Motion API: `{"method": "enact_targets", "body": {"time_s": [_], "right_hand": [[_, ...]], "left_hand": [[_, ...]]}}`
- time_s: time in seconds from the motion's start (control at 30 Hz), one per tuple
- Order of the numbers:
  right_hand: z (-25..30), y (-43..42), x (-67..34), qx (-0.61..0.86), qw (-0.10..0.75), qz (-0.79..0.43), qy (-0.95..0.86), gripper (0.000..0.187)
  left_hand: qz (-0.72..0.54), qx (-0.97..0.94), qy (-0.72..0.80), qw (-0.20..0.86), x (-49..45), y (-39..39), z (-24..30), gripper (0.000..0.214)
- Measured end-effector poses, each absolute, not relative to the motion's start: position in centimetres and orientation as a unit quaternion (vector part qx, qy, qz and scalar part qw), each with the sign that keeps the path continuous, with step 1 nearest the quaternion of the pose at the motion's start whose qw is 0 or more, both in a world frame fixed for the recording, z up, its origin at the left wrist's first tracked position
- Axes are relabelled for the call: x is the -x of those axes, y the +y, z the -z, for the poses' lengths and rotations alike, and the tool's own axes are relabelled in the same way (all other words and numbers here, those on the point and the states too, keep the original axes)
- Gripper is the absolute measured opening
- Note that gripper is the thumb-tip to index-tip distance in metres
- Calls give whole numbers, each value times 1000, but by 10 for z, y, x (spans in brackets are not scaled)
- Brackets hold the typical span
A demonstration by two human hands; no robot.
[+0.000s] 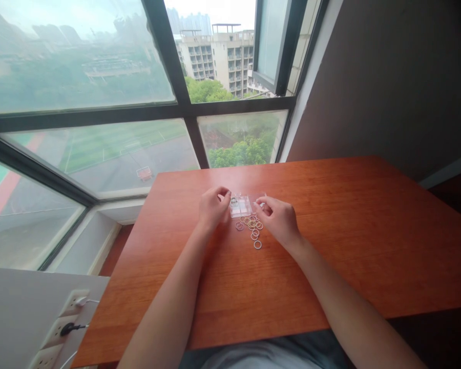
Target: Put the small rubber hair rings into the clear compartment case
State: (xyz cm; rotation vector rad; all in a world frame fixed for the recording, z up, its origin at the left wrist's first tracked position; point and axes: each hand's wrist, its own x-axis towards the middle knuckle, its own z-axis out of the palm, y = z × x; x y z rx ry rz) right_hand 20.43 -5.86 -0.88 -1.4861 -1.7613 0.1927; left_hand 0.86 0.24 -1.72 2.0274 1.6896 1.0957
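Note:
A small clear plastic box (pixel 243 206) with compartments sits on the wooden table. Something small and greenish-grey lies in its back left compartment. At the left edge of the box, my left hand (pixel 211 206) is closed, its thumb and fingertips gripping there. To the right, over what looks like the box's transparent lid, my right hand (pixel 278 215) is pinched; what lies between its fingertips is pale and too small to make out. Several thin hair ties (pixel 251 224), pale, yellowish and pinkish, lie loose in front of the box. One pale hair tie (pixel 257 245) lies nearest to me.
The reddish-brown table (pixel 361 230) spreads to both sides, with its front edge close to my body. Dark-framed windows (pixel 184 110) rise behind it. A grey wall (pixel 388 77) stands at the right. Wall sockets with plugs (pixel 69 328) are at the lower left.

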Motion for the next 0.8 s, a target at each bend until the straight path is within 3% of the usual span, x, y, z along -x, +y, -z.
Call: {"method": "enact_targets", "body": {"time_s": [0.33,0.53,0.8], "right_hand": [[11,-57,-206,600,364,-82,-708,14],[-2,-63,-210,591,249,-147,-753,9],[-9,-75,-219,434,140,-249,-854,19]], "left_hand": [[-384,-711,571,143,-10,1,15,11],[-387,-709,571,147,-7,0,15,10],[-397,-703,571,152,-4,0,17,12]]}}
